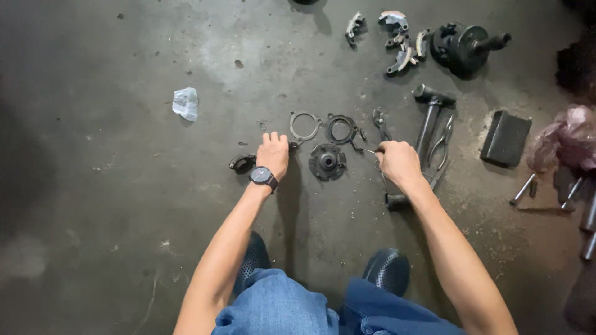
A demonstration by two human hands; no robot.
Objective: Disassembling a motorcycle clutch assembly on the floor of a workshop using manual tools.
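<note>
My left hand (273,152), with a dark wristwatch, rests on the concrete floor with fingers curled on a small dark part just below a flat metal ring (305,126). My right hand (397,162) is closed on a thin metal tool whose tip pokes out to the left. Between the hands lies a round black hub (327,161). A black ring with a tab (342,129) sits above it. A small dark part (242,163) lies left of my left hand.
A hammer (429,115) and pliers (441,142) lie right of my right hand. A black cylindrical assembly (465,43) and several curved metal shoes (400,40) lie at the top. A black block (506,138), socket tools (546,192), a pink bag (568,139) and crumpled paper (185,103) surround them.
</note>
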